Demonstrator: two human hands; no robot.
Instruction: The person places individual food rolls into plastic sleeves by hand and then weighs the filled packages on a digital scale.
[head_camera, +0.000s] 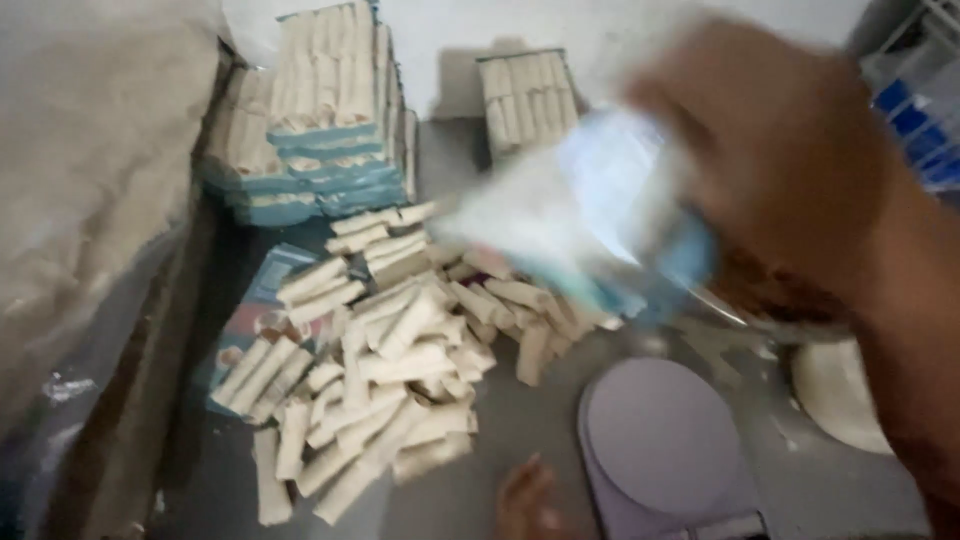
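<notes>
My right hand (790, 150) is raised at the far right, its fingers closed around a clear plastic packet (600, 215) with pale blue print. The packet is smeared by motion and trails leftward and slightly down from my grip, so its long axis runs roughly left to right above the table. My left hand (525, 500) only shows at the near edge, just left of the round grey kitchen scale (660, 440); I cannot tell whether its fingers are open or curled.

The loose pile of pale rolled pastries (385, 370) lies below and left of the packet, nearer my left hand than my right. They are too many and too overlapped to count. Some rest on a flattened printed pack (265, 300).

Farther off stand two groups of filled packs: a tall stack (310, 130) at far left and one single pack (530, 95) leaning on the wall. A whitish round thing (840, 395) sits right of the one scale.
</notes>
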